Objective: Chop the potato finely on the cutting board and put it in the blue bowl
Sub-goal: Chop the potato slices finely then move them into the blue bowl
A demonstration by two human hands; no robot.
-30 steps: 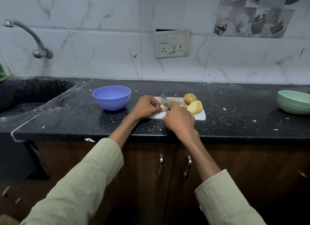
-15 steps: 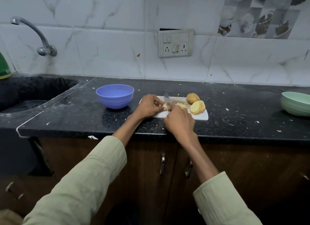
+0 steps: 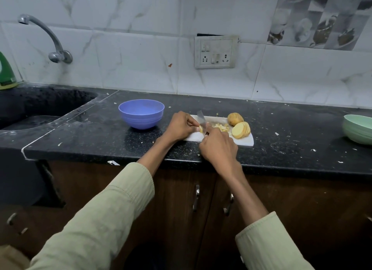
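Cutting board (image 3: 244,141) near counter edge (image 3: 281,168)

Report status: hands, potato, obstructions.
Left hand pinches a potato piece on the cutting board; right hand holds the knife. Slices and potato end uncut. Blue bowl empty, path clear.

White marble-look tiles (image 3: 130,48) cover the far wall, with a patterned tile panel (image 3: 322,18) at far right. A switch-and-socket plate (image 3: 216,52) sits mid-wall. A metal tap (image 3: 50,40) arcs over the dark sink (image 3: 36,108) at left. The black speckled tabletop (image 3: 291,140) tops brown cabinet doors (image 3: 181,209) with metal handles (image 3: 196,198).
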